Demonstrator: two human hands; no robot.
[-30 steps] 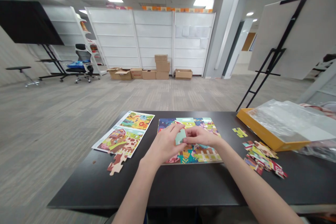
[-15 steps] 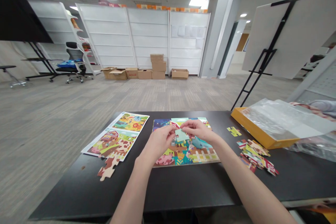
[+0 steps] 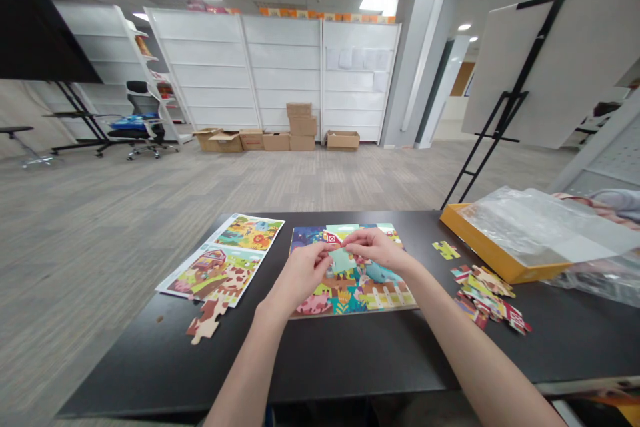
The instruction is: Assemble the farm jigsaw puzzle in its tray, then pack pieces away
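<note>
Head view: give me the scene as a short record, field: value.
surface: black table
left_hand: fingers at pale green piece
right_hand: fingers at same piece
piece_seated: cannot tell
under_hands: colorful puzzle
left_side: printed sheet, brown-and-cream piece at its near edge
right_side: piece pile, lone green piece, yellow box with clear plastic

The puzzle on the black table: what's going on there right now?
A person has the fingertips of the left hand and right hand at a pale green piece, over the colourful puzzle. Whether that piece lies flat is hard to tell. A pile of loose pieces sits to the right, with a yellow-green piece apart from it, near the yellow box. To the left lies a printed sheet, brown-and-cream pieces at its near edge.
</note>
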